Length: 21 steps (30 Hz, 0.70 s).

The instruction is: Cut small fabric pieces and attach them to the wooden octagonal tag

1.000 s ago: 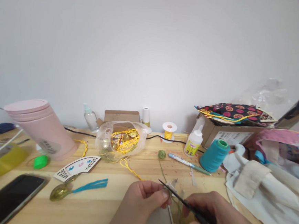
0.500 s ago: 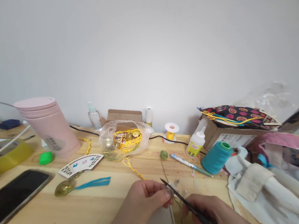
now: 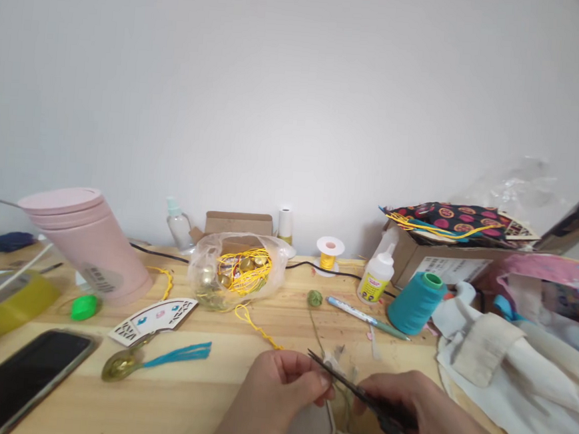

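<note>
My left hand (image 3: 280, 390) is closed in a pinch near the front of the wooden table; what its fingertips hold is too small to make out. A thin green cord runs down to those fingertips from a small green ball of cord (image 3: 314, 298). In my right hand (image 3: 419, 414) are slim black scissors (image 3: 351, 385), their tips pointing left across the left fingertips, blades slightly parted. Part of the handles is hidden by the fingers. Below the left hand lies a pale grey board (image 3: 310, 432) with angled edges. A yellow cord (image 3: 260, 328) ends beside the left hand.
Behind stand a plastic bag (image 3: 198, 263) with bells and yellow cord, a yellow spool (image 3: 330, 247), a glue bottle (image 3: 377, 277) and a teal thread cone (image 3: 417, 304). A pink cup (image 3: 87, 244), phone (image 3: 26, 377) and tassel (image 3: 178, 355) lie left; white cloth (image 3: 498, 374) right.
The scissor handles have spread and the tips have parted slightly. My right hand has turned a little. The left hand keeps its pinch; the whole view has shifted slightly.
</note>
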Each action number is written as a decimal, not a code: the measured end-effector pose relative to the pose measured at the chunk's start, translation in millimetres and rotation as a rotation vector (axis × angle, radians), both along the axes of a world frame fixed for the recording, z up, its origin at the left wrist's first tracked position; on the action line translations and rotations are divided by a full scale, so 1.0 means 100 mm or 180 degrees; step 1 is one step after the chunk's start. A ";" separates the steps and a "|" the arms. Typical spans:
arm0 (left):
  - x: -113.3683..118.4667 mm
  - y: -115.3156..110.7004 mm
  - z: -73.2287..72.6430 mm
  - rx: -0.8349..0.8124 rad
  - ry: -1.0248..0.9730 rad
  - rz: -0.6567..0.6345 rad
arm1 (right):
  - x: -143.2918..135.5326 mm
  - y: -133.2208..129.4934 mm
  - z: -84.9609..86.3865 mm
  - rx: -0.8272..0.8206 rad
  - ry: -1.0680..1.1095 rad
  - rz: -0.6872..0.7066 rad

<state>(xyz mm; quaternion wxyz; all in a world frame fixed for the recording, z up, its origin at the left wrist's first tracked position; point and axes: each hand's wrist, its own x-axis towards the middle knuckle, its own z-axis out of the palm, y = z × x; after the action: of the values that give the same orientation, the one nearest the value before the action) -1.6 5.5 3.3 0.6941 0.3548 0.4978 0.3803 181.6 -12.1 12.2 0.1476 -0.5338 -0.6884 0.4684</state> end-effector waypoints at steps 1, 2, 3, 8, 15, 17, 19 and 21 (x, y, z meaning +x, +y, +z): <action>0.00 0.00 0.00 0.0012 -0.0019 0.0021 | 0.00 0.00 0.01 -0.0062 0.0008 0.0004; 0.00 0.00 0.00 0.0010 -0.0016 0.0039 | 0.00 0.00 0.01 -0.0114 0.0038 -0.0001; -0.01 -0.01 0.00 0.0008 -0.0005 0.0037 | -0.01 0.00 0.02 -0.0145 0.0079 -0.0010; -0.02 0.00 -0.02 -0.0017 -0.0007 -0.0013 | -0.06 -0.01 0.05 -0.0240 0.0345 -0.0025; -0.03 0.01 -0.04 -0.0108 -0.0549 -0.0005 | -0.13 0.03 -0.13 -0.0098 0.0855 -0.0113; -0.02 0.01 -0.04 -0.0077 -0.0728 0.0046 | -0.16 0.04 -0.21 -0.0051 0.1147 -0.0127; 0.00 0.01 -0.04 -0.0004 -0.0916 0.0057 | -0.20 0.03 -0.27 -0.0006 0.1307 -0.0131; 0.01 0.01 -0.06 0.0052 -0.1071 0.0066 | -0.23 0.00 -0.27 0.0046 0.1256 -0.0165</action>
<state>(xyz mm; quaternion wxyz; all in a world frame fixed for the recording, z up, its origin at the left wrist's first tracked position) -0.7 6.0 -2.5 0.7607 0.2865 0.3751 0.4455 158.4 -12.2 -15.0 0.2954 -0.4481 -0.6355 0.5551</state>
